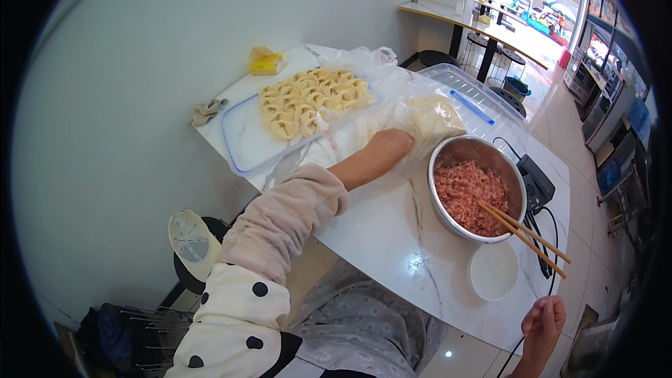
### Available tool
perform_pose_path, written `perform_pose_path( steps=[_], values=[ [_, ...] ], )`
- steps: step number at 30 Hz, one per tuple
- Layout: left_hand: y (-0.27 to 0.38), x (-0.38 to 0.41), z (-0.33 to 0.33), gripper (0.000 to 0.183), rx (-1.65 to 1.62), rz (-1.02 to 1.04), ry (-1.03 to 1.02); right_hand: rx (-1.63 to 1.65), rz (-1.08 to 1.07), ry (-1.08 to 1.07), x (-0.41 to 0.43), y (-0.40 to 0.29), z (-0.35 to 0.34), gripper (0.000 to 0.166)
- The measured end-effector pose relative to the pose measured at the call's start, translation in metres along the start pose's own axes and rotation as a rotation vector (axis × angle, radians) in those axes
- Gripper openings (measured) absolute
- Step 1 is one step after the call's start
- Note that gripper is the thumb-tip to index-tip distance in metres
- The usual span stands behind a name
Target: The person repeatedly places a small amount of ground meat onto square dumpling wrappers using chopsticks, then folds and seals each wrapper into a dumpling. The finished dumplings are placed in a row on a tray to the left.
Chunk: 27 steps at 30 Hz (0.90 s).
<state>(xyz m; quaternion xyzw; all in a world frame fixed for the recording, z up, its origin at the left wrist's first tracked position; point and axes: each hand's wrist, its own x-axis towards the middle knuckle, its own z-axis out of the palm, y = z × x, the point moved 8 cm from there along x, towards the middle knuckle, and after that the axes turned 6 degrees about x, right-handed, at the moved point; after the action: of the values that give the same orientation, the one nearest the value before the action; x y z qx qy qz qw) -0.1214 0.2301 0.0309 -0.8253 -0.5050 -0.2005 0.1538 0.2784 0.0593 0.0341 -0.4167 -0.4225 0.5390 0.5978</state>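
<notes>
My left hand (386, 149) reaches over the table to a clear plastic bag (436, 115) holding a pale stack that looks like dough wrappers. Its fingertips are hidden at the bag, so its grip does not show. At the lower right, beyond the table edge, my right hand (545, 323) is raised with fingers curled together and nothing visible in them. A steel bowl (438, 207) of raw minced meat (467, 194) stands between the hands, a pair of wooden chopsticks (530, 236) resting in it. Folded dumplings (310, 100) crowd a blue-rimmed plastic lid (241, 136) at the far left.
A small white dish (492, 273) sits beside the bowl. Behind it are a black device (538, 184) and a cable passing near my right hand. A clear plastic bin (504, 97), a yellow tissue pack (266, 63) and a grey cloth (207, 111) lie farther off. The wall borders the left.
</notes>
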Motion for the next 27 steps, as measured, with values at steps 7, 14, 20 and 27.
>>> perform_pose_path(
  steps=[7, 14, 20, 27],
  values=[
    [-0.070, -0.019, 0.007, 0.014, -0.744, -0.733, 0.294, -0.065, 0.025, 0.009, 0.003, -0.003, 0.003, 0.017],
    [-0.051, -0.086, -0.017, 0.022, -2.055, -0.979, 0.779, -0.001, 0.070, -0.040, 0.021, -0.003, 0.024, 0.007],
    [0.005, -0.101, -0.031, 0.038, -2.411, -0.955, 0.786, -0.199, 0.160, 0.017, 0.037, -0.006, 0.035, 0.044],
    [0.042, -0.091, -0.040, 0.042, -2.763, -0.643, 0.840, -0.171, 0.109, -0.062, 0.067, 0.000, 0.052, 0.054]
  ],
)
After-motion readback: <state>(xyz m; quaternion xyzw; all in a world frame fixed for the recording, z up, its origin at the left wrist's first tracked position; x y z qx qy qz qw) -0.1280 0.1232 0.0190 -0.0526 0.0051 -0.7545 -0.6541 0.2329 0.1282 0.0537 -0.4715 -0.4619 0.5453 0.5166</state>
